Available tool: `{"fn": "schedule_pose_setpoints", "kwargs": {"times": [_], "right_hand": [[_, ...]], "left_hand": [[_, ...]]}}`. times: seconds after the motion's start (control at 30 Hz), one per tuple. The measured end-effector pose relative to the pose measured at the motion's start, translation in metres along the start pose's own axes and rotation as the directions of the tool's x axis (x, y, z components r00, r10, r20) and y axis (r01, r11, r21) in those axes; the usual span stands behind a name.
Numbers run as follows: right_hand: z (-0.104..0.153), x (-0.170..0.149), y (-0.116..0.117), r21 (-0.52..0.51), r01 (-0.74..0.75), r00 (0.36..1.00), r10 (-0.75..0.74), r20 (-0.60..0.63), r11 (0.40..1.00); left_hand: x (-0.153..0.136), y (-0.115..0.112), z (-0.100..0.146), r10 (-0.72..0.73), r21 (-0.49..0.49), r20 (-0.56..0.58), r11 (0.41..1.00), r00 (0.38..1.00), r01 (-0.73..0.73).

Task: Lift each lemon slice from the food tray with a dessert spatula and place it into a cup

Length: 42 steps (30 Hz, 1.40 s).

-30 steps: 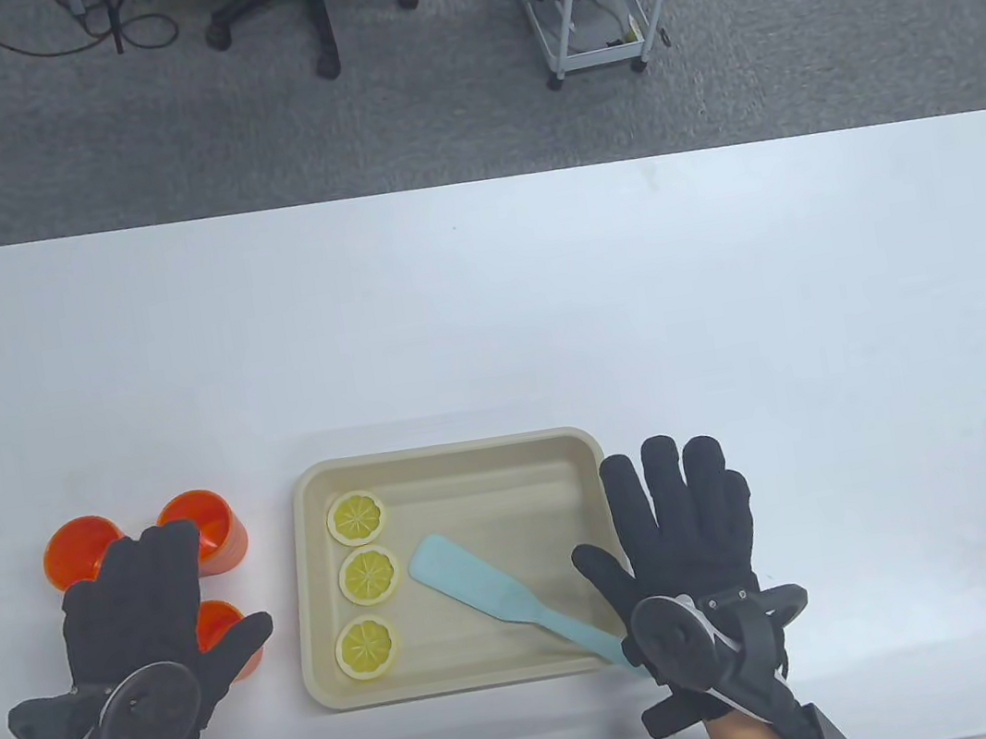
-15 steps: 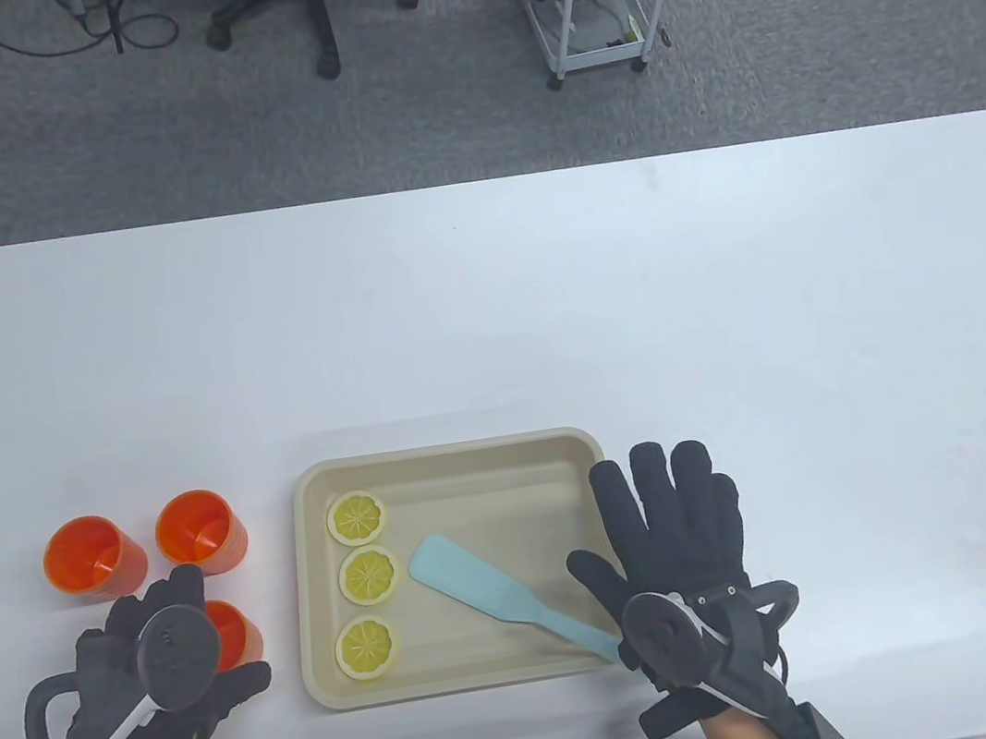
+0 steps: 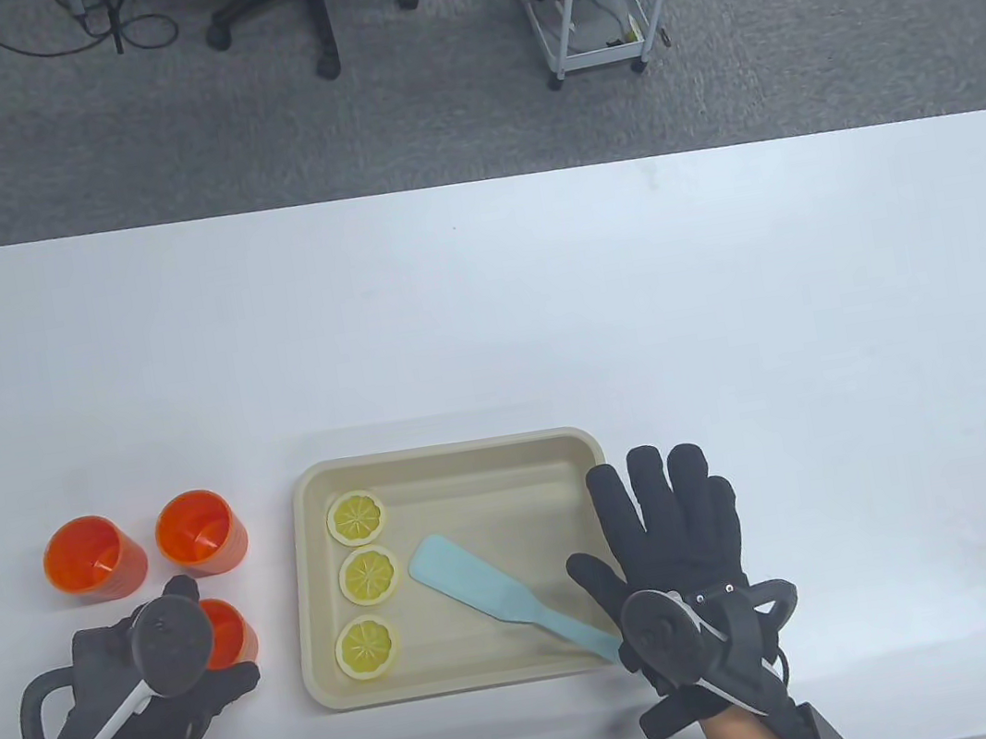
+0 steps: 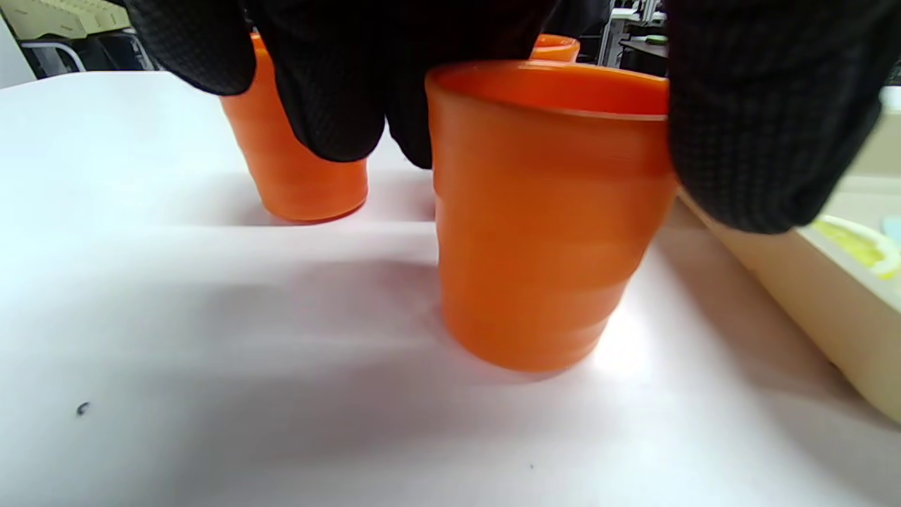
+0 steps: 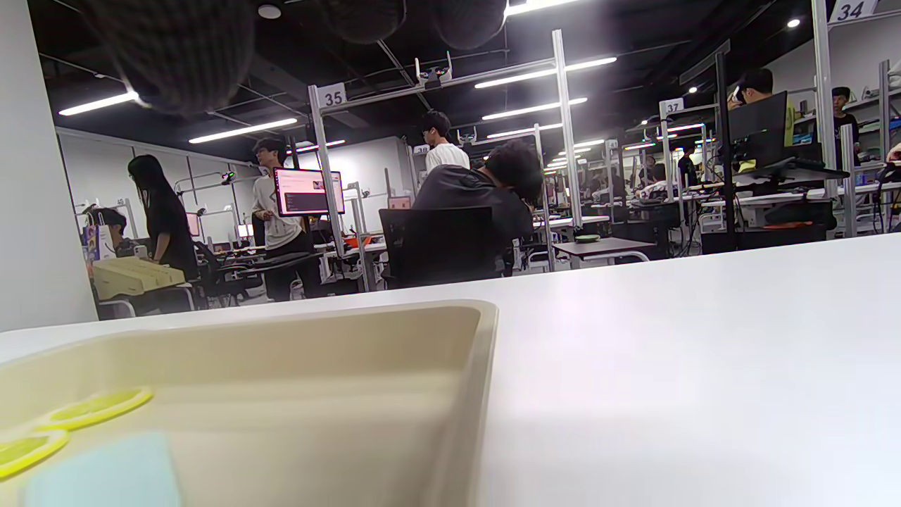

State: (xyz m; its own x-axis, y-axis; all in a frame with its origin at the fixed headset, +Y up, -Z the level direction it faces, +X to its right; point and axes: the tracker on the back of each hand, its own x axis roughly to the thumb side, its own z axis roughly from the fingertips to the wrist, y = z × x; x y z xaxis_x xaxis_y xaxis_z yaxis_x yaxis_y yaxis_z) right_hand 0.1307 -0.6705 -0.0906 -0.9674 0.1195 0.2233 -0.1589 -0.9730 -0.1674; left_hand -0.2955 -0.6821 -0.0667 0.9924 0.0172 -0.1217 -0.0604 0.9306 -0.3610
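Cups: three orange cups near the surface's front-left corner; two (image 3: 94,556) (image 3: 201,532) stand in a back row.
Left hand (image 3: 147,695): fingers (image 4: 331,91) curled round the nearest cup (image 4: 545,211), thumb on its right side.
Food tray (image 3: 441,457): near the front edge, holding three lemon slices (image 3: 356,516) (image 3: 368,575) (image 3: 367,648) in a column along its left side.
Dessert spatula (image 3: 481,588): lies diagonally in the tray.
Right hand (image 3: 669,538): fingers straight and spread over the tray's right rim.
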Motion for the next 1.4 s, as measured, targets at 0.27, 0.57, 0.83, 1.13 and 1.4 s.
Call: {"fn": "schedule_pose_setpoints", "kwargs": {"times": [0.27, 0.57, 0.83, 1.13, 1.4], "right_hand": [[0.002, 0.006, -0.005, -0.033, 0.017, 1.0, -0.016, 0.023, 0.999], [0.008, 0.028, -0.007, 0.004, 0.209, 0.964, -0.206, 0.166, 0.978], [0.013, 0.064, 0.004, 0.141, 0.26, 0.889, -0.294, 0.352, 0.955], [0.016, 0.08, 0.011, 0.183, 0.24, 0.842, -0.298, 0.45, 0.953], [0.018, 0.085, 0.012, 0.185, 0.258, 0.814, -0.317, 0.486, 0.948]], "left_hand": [[0.015, 0.023, 0.03, 0.031, 0.273, 0.208, 0.958, 0.978, -0.089], [0.056, 0.021, 0.043, 0.027, 0.448, 0.448, 0.858, 0.894, -0.25], [0.095, 0.008, 0.047, 0.032, 0.362, 0.605, 0.879, 0.796, -0.311], [0.12, -0.001, 0.05, 0.006, 0.294, 0.689, 0.912, 0.725, -0.286], [0.128, -0.003, 0.052, 0.003, 0.288, 0.699, 0.914, 0.715, -0.286]]}}
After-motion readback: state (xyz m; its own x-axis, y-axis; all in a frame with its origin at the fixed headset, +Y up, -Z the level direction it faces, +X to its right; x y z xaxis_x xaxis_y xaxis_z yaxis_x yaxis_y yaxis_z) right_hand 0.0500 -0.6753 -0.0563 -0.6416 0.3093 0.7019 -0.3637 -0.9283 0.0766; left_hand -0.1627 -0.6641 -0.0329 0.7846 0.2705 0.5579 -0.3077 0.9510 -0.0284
